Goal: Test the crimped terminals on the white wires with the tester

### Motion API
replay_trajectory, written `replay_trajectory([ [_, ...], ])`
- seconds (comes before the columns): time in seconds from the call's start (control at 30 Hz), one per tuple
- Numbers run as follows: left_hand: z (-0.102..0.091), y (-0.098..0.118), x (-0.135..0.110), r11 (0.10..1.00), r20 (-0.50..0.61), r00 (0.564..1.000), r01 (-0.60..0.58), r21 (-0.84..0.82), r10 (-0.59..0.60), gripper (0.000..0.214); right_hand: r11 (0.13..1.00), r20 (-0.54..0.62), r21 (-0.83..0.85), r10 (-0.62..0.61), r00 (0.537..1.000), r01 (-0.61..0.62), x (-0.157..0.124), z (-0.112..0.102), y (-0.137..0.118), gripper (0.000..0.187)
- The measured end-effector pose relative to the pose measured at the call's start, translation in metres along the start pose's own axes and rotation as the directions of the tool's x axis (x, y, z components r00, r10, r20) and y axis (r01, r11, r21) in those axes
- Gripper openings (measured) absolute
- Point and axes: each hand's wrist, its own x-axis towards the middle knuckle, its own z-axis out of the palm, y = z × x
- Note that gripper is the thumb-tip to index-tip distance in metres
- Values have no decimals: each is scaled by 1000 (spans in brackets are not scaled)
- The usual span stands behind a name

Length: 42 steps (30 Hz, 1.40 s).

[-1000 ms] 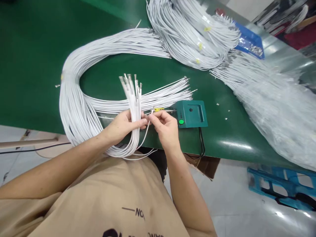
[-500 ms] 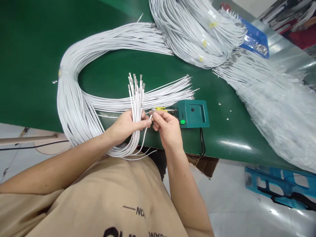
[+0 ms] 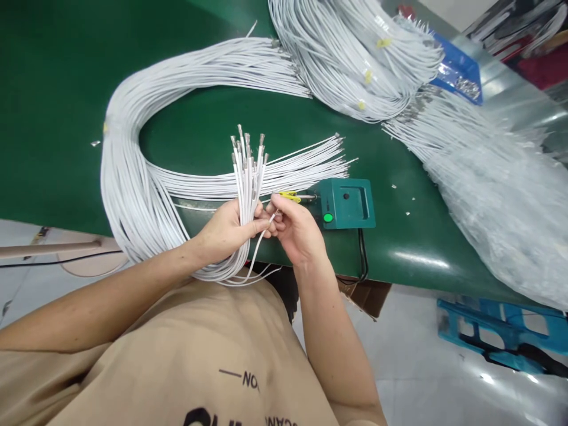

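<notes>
L hand [image 3: 231, 228] is clamped round a bunch of white wires [image 3: 247, 177], held upright w/ metal-tipped ends fanning out above the fist, just over the near edge of the green table [image 3: 62, 106]. R hand [image 3: 296, 229] sits right beside it, fingertips pinched shut on a single wire [image 3: 261, 239] that curves down toward the lap; the two hands touch at the fingertips.

Around: the bunch's tails drop below the table edge and join the big wire loop [image 3: 128, 195] lying on the table to the L. Loose wire ends [image 3: 310, 163] lie flat behind the hands, pointing R. Just R of the R hand, a small green tester box [image 3: 348, 203] w/ green button, a yellow-tipped probe [image 3: 290, 195] sticking out its L side, close to the knuckles. Black cable [image 3: 361, 254] hangs off the table edge below the box. Farther back: more wire coils [image 3: 350, 65], a blue tray [image 3: 461, 65], bagged wires [image 3: 501, 195] at R. Blue stool [image 3: 492, 334] on floor.
</notes>
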Motion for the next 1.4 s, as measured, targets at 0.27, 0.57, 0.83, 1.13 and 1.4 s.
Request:
replay_trajectory([
  [0.27, -4, 3, -2, 986, -110, 994, 46, 161, -28, 19, 989, 62, 143, 25, 998, -33, -7, -8, 8, 24],
  [0.57, -2, 3, -1, 999, -101, 995, 10, 35, -7, 27, 922, -121, -297, -293, 949, 247, -15, -6, 12, 17],
  [0.83, -7, 2, 4, 982, 9, 993, 118, -147, -118, 47, 6, 245, -932, -728, 641, 363, -14, -10, 26, 23],
  [1.13, -9, -7, 15, 984, -10, 992, 127, -128, -129, 45, -495, 506, -833, -499, 704, 247, -13, -29, -14, 22],
  [1.4, -5, 1, 21, 993, -128, 985, 116, -9, -116, 33, -563, 470, -798, -360, 806, 214, 6, -41, -46, 16],
])
